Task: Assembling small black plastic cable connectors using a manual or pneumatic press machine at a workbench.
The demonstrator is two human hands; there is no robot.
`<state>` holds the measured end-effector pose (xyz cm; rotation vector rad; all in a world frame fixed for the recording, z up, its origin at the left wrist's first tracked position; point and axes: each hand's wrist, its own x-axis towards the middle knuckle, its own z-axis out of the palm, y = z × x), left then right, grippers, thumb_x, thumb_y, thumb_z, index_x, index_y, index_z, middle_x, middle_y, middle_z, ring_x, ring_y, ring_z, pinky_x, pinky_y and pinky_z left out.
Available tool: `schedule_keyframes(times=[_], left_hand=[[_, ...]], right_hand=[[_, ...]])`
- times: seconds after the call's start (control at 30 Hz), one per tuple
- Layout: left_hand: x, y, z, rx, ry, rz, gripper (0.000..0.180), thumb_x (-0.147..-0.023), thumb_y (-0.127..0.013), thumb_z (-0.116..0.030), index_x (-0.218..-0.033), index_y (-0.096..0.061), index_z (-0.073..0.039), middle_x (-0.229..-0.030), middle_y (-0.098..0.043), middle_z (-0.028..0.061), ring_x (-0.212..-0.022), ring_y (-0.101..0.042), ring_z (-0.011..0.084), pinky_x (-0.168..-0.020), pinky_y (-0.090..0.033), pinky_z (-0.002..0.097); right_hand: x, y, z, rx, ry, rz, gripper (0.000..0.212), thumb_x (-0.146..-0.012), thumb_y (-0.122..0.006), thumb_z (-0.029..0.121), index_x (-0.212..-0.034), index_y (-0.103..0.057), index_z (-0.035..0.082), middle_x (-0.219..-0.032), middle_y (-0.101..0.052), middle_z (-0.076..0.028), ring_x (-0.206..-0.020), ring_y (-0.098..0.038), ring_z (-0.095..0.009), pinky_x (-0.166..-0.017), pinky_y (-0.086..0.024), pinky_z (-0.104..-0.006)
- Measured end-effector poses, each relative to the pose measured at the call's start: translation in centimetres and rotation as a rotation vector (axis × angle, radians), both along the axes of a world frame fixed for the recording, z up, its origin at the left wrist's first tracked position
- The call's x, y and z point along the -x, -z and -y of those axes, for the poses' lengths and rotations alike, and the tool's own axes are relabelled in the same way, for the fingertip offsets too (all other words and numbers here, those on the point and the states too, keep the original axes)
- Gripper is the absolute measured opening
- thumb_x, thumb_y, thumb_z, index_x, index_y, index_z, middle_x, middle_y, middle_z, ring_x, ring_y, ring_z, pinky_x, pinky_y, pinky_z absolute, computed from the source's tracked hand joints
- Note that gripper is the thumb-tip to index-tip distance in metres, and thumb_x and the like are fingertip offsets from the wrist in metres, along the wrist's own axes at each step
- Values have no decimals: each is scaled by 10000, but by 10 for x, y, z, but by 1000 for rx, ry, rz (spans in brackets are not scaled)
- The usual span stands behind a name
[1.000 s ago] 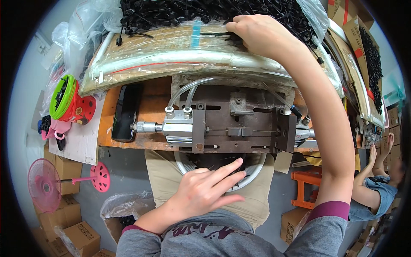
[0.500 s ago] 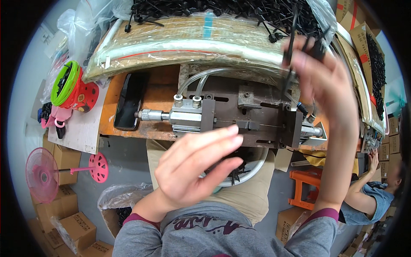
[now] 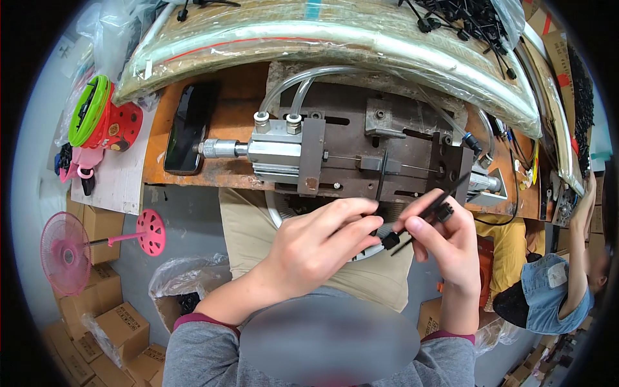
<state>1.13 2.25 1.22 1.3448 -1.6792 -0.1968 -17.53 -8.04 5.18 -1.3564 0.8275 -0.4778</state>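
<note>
Both my hands are raised close together just in front of the metal clamping fixture (image 3: 361, 162). My left hand (image 3: 316, 242) is closed, pinching a thin black cable tie (image 3: 384, 174) whose strap points up over the fixture's small middle block. A dark chunky head shows below its fingertips. In my right hand (image 3: 445, 242), closed as well, are black cable ties (image 3: 445, 211) with thick heads, their straps slanting up to the right. How many it holds I cannot tell. Both hands' fingertips nearly meet, and the fingers partly hide the heads.
A plastic-covered board (image 3: 309, 39) behind the fixture bears a pile of black ties (image 3: 471, 19). Left of the fixture lie a phone (image 3: 187, 129) and a red-green bucket (image 3: 119, 126). A pink fan (image 3: 66, 256) stands lower left. At far right, a co-worker's arm (image 3: 580, 232) reaches up.
My right hand has come down from the pile to the front of the fixture, carrying black ties. My left hand has moved right and now pinches one tie. The view has shifted slightly.
</note>
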Motion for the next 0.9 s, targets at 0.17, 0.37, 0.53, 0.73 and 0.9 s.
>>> schedule_keyframes(times=[0.17, 0.37, 0.53, 0.73, 0.9], left_hand=[[12, 16, 12, 22, -97, 291, 296, -719, -794, -109, -979, -696, -9, -1261, -656, 156, -760, -684, 197, -657, -535, 287], [13, 6, 22, -56, -134, 400, 276, -727, -787, -119, -966, -696, -17, -1264, -659, 134, -672, -643, 166, -612, -505, 275], [12, 8, 23, -68, -142, 406, 266, -716, -800, -132, -944, -711, -27, -1250, -673, 112, -625, -623, 149, -580, -492, 265], [12, 7, 24, -53, -144, 388, 243, -717, -810, -140, -921, -724, -40, -1203, -697, 102, -601, -619, 149, -562, -490, 261], [4, 4, 19, -45, -52, 216, 276, -721, -829, -170, -948, -735, -44, -1116, -718, 88, -647, -657, 157, -558, -511, 268]], right_hand=[[8, 5, -9, -62, 47, 131, 126, -951, -641, 95, -946, -634, -31, -846, -712, -131, -516, -516, -44, -459, -409, -187], [15, 8, -10, -93, 80, 126, 102, -913, -677, 55, -875, -629, -27, -778, -708, -131, -447, -487, -40, -402, -353, -171], [11, 11, -10, -146, 136, 130, 140, -831, -750, -13, -791, -616, -5, -736, -702, -115, -429, -479, -26, -379, -313, -172], [8, 17, -9, -89, 174, 90, 208, -775, -813, 1, -724, -612, 21, -690, -690, -67, -431, -476, -12, -376, -287, -174], [5, 18, -10, -100, 221, 101, 219, -770, -822, 5, -719, -612, 37, -677, -687, -56, -442, -480, -2, -368, -283, -168]])
